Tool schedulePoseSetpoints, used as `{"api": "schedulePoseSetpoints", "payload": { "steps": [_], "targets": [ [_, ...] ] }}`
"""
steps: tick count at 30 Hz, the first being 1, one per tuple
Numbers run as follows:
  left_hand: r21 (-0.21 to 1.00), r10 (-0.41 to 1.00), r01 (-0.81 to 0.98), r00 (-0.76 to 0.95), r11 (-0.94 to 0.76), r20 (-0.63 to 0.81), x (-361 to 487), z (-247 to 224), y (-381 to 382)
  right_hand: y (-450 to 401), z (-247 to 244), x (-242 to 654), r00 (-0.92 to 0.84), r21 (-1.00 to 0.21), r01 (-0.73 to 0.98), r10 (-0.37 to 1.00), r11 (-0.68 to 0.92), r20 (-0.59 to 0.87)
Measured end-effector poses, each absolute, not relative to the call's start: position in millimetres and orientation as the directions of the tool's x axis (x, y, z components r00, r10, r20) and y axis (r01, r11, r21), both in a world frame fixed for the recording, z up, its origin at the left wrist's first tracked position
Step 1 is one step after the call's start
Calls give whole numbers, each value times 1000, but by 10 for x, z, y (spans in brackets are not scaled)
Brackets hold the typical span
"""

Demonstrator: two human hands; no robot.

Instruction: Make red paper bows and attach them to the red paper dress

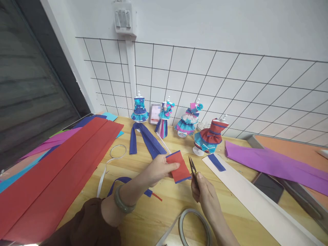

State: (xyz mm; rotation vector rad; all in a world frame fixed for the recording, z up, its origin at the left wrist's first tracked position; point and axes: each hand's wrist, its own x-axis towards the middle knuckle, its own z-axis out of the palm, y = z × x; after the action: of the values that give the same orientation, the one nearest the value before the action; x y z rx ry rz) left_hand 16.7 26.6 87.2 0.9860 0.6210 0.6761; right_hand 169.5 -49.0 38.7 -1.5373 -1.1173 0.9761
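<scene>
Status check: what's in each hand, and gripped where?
Left hand: red blue-edged piece, by its left side, thumb on top. Right hand: scissors, by the handles, blades pointing away.

No text, label, brand, number or sign can be read. On the far side of the bench [138,218], a small pale panel [155,108] stands between 2 miniature dressed figures, with the blue dress [139,111] to its left and the dress with the striped train [163,128] to its right. The panel's face is pixelated, with a reddish patch low on it, so any lettering there is hidden.
</scene>
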Motion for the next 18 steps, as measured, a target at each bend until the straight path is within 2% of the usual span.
{"api": "schedulePoseSetpoints", "payload": {
  "steps": [2,5,6,8,13,18],
  "targets": [
    [894,753,-228,638,386,-163,165,857,271,-432,358,1807,285,-919,361,957,-156,-50],
    [899,750,-207,638,386,-175,160,834,272,-337,276,1986,300,-669,688,949,-283,-93],
    [901,746,-198,641,386,-179,158,829,271,-313,240,2031,313,-581,747,942,-323,-121],
    [905,735,-183,654,384,-179,155,824,267,-283,161,2087,347,-484,791,926,-373,-147],
    [914,706,-134,680,383,-197,158,802,270,-285,48,2098,372,-449,813,924,-370,-89],
    [920,674,-76,704,385,-224,205,697,289,-319,196,2084,344,-508,824,934,-251,95]
  ]
}}
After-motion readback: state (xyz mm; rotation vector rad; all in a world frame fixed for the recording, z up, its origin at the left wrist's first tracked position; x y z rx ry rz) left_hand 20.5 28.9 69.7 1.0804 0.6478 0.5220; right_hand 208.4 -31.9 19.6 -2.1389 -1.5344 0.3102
